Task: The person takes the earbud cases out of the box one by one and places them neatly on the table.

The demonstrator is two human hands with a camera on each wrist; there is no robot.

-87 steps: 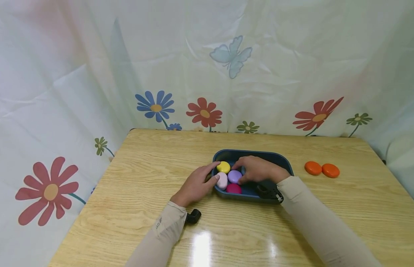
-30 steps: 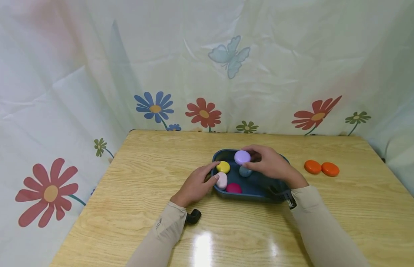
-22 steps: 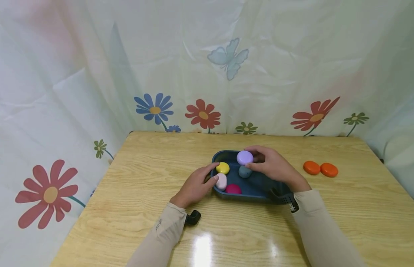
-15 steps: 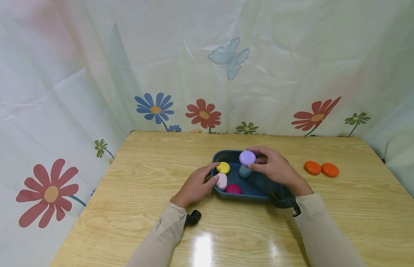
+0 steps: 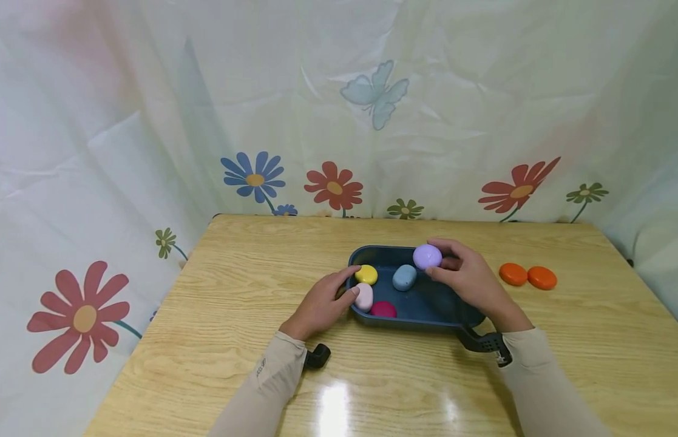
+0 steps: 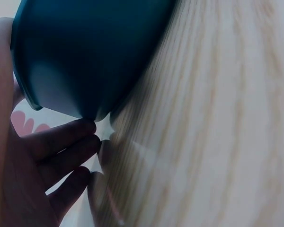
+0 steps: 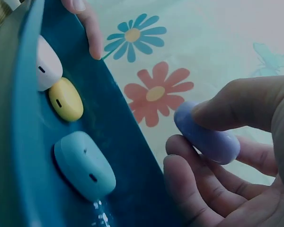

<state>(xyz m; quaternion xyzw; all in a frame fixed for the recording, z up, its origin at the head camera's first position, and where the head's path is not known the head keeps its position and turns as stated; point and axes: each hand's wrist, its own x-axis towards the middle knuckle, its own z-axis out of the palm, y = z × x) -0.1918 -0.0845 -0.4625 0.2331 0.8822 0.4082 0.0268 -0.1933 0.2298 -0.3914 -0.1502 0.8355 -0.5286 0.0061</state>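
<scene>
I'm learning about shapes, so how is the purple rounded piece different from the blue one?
The right-hand fingers hold the purple rounded piece up; the blue rounded piece rests in the blue tray. In the head view, the purple piece looks rounder, the blue piece more oval. Right wrist view: dark slots on the blue piece, none visible on the purple piece. Both have rounded edges.

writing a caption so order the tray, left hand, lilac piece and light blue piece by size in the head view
1. Tray
2. Left hand
3. Lilac piece and light blue piece: too close to rank; the lilac one, held up, may be nearer the camera
</scene>
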